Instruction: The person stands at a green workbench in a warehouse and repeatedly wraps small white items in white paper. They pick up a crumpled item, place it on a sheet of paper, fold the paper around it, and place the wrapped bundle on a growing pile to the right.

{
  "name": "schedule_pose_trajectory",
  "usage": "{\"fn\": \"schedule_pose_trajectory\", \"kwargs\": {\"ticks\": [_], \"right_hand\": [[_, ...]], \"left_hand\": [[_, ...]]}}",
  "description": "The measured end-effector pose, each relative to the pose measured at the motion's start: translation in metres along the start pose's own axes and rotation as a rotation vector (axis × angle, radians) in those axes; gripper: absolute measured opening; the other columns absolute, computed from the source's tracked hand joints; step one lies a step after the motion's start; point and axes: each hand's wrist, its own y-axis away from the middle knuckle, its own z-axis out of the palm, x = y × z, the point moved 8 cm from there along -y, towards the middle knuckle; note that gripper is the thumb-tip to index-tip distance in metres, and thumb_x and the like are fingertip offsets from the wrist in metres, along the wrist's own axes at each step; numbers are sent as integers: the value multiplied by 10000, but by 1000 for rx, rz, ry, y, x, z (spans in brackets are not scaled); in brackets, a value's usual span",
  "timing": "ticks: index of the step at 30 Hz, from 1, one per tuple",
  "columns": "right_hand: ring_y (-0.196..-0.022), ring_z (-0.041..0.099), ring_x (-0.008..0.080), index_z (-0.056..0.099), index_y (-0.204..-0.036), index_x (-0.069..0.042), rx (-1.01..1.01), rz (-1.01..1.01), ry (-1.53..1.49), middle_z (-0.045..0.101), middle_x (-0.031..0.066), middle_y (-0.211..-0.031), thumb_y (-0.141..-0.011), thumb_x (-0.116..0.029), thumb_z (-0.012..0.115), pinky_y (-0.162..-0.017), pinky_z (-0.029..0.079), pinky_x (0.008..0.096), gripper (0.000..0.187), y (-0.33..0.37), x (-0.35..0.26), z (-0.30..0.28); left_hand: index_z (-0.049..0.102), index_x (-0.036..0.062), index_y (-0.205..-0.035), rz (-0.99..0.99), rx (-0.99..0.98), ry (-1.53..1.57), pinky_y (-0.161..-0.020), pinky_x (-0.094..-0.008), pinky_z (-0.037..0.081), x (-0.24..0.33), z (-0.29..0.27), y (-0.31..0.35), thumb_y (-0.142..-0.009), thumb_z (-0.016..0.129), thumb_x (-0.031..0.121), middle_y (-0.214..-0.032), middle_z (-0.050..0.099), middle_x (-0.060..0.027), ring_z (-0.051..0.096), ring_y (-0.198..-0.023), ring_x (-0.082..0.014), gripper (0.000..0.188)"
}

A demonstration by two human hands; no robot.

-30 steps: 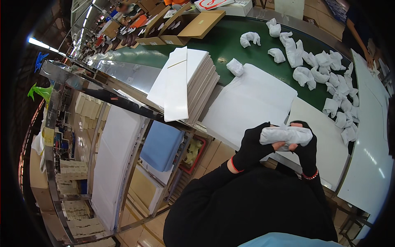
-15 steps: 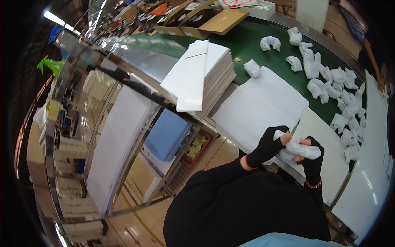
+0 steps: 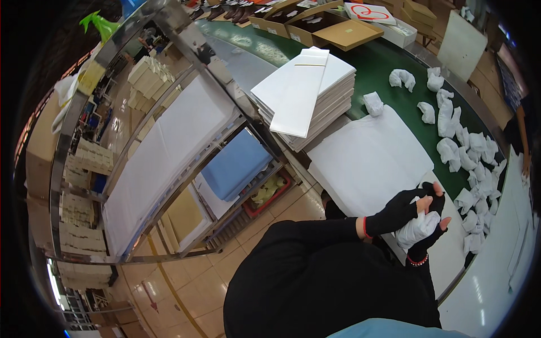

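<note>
A wad of crumpled white paper (image 3: pixel 416 231) is between my two hands, above a pale board (image 3: pixel 448 265) at the lower right. My left hand (image 3: pixel 401 209), in a black fingerless glove with a red band at the wrist, presses the wad from above with bent fingers. My right hand (image 3: pixel 429 239), gloved alike and wearing a beaded bracelet, cups the wad from the right side, thumb sticking out. The fingertips of both hands come together at its upper end. Just beyond my hands lies a stack of white paper sheets (image 3: pixel 366 152), with one loose wad (image 3: pixel 373 104) at its far corner.
Many white paper wads (image 3: pixel 476 169) lie on the green belt (image 3: pixel 420 129) at right. A pile of white cards (image 3: pixel 315 84) stands left of the sheets. Open cardboard boxes (image 3: pixel 349 35) sit at the back. A metal rack (image 3: pixel 194 186) holds paper and blue sheets (image 3: pixel 236 166).
The view has swung left, so the surroundings sit differently. Between my hands, the wad has turned from lying crosswise to a steeper tilt, and my left hand has come over its top.
</note>
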Motion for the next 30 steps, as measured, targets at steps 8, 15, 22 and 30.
{"fn": "schedule_pose_trajectory", "kwargs": {"ticks": [8, 15, 22, 30], "right_hand": [[-960, 479, 100, 280, -1476, -35, 14, -180, 795, 506, 100, -1299, -1017, -372, 399, -848, 400, 262, 582, -15, -14, -24], [-1308, 421, 278, 294, -1436, 46, -126, 81, 769, 431, 163, -1401, -736, -742, 598, -1112, 288, 394, 1097, 22, -17, 11], [-1065, 585, 210, 541, -1257, 0, -5, 119, 1135, 606, 86, -1160, -703, -161, 817, -925, 457, 332, 640, 62, -45, -19], [-1161, 510, 360, 468, -1310, 66, 633, 442, 1721, 548, 248, -1228, -697, -472, 795, -1018, 379, 430, 879, 247, -205, -233]], "left_hand": [[597, 37, -1082, 24, 72, 35, -806, -277, 451, -7, 3, 24, -946, 539, 306, -918, 616, -28, 575, -894, -116, 307], [572, 52, -913, 65, 319, -134, -660, -290, 451, -2, -47, 27, -882, 616, 273, -772, 590, -17, 562, -733, -116, 228], [497, 38, -1192, 20, 88, -354, -756, -304, 465, -60, -1, 33, -878, 637, 283, -1056, 530, -95, 580, -873, -177, 423], [376, 13, -1431, -62, -150, -518, -1092, -361, 266, -111, -56, 20, -999, 384, 421, -1468, 408, -128, 363, -1349, -233, 594]]}}
